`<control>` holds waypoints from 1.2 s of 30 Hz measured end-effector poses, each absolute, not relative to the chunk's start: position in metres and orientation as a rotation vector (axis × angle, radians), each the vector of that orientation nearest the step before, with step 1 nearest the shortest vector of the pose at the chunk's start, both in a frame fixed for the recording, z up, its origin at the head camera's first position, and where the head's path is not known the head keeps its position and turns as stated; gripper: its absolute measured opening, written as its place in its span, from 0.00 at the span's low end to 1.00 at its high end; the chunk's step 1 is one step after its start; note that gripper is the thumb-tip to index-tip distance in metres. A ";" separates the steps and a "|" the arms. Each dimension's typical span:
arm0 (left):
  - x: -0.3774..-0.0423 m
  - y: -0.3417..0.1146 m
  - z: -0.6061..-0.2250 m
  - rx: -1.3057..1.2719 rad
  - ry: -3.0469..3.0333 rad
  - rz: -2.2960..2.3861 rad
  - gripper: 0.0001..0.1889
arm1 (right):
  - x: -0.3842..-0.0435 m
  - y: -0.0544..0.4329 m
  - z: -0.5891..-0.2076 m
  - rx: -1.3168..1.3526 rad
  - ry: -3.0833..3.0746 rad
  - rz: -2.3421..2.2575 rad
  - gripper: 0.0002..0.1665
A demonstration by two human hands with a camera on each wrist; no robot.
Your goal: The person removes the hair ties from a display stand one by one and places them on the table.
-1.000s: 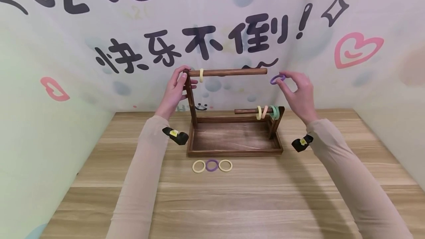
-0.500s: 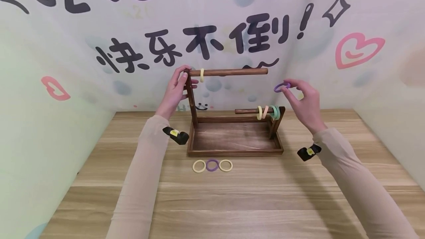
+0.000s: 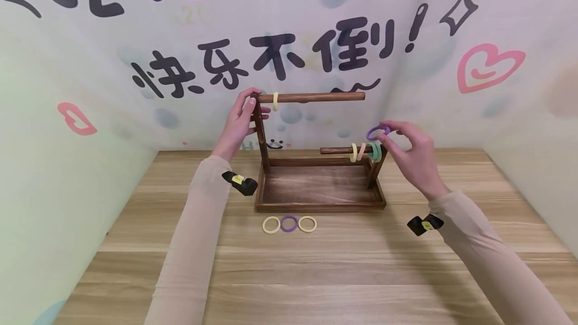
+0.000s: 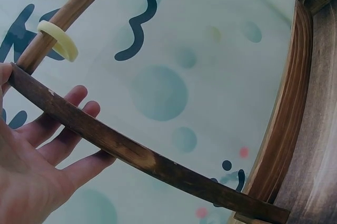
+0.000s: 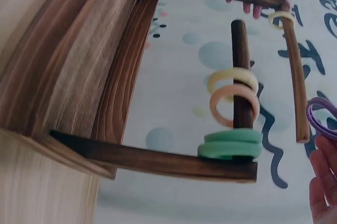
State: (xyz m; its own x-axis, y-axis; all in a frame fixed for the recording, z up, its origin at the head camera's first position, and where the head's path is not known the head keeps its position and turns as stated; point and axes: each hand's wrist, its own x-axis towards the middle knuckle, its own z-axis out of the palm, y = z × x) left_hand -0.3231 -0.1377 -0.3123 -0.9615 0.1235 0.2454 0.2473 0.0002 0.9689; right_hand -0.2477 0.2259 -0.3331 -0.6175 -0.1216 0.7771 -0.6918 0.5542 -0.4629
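Note:
My left hand (image 3: 240, 117) holds the top of the tall left post (image 3: 260, 132) of a dark wooden rack; in the left wrist view its fingers (image 4: 68, 134) pass behind the post. A pale yellow ring (image 3: 275, 101) hangs on the upper rod (image 3: 320, 97) near that post. Between thumb and fingertips my right hand (image 3: 414, 152) pinches a purple ring (image 3: 372, 133), just above the short right post, apart from both rods. The lower rod (image 3: 333, 151) carries a yellow ring (image 3: 353, 153), a peach ring (image 5: 217, 109) and green rings (image 5: 230, 145) against the right post.
A row of rings lies on the wooden table (image 3: 289, 275) in front of the rack: a yellow ring (image 3: 265, 225), a purple ring (image 3: 282, 223) and another yellow ring (image 3: 301, 224). The rack's tray base (image 3: 320, 184) stands near the printed backdrop (image 3: 203, 129).
My right hand first moved right and down with the purple ring, away from the upper rod's end, then lower and slightly left toward the short post. The left hand has stayed on its post.

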 end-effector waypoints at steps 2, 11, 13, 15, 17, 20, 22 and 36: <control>-0.323 -0.138 -0.312 -0.398 -2.157 -2.124 0.15 | -0.245 0.224 -0.334 0.674 -2.081 1.019 0.20; -0.324 -0.136 -0.310 -0.411 -2.159 -2.129 0.17 | -0.238 0.221 -0.351 0.747 -2.089 1.003 0.23; -0.324 -0.136 -0.310 -0.410 -2.166 -2.123 0.16 | -0.237 0.219 -0.357 0.761 -2.093 1.000 0.23; -0.325 -0.135 -0.311 -0.409 -2.163 -2.128 0.16 | -0.235 0.218 -0.362 0.780 -2.100 0.999 0.24; -0.325 -0.135 -0.311 -0.407 -2.156 -2.135 0.15 | -0.233 0.215 -0.368 0.801 -2.107 1.001 0.24; -0.326 -0.135 -0.311 -0.408 -2.143 -2.143 0.15 | -0.230 0.211 -0.375 0.839 -2.126 1.008 0.25; -0.326 -0.136 -0.311 -0.407 -2.147 -2.135 0.15 | -0.229 0.208 -0.380 0.868 -2.141 1.020 0.25; -0.324 -0.138 -0.312 -0.384 -2.195 -2.114 0.18 | -0.212 0.194 -0.415 0.958 -2.361 1.119 0.20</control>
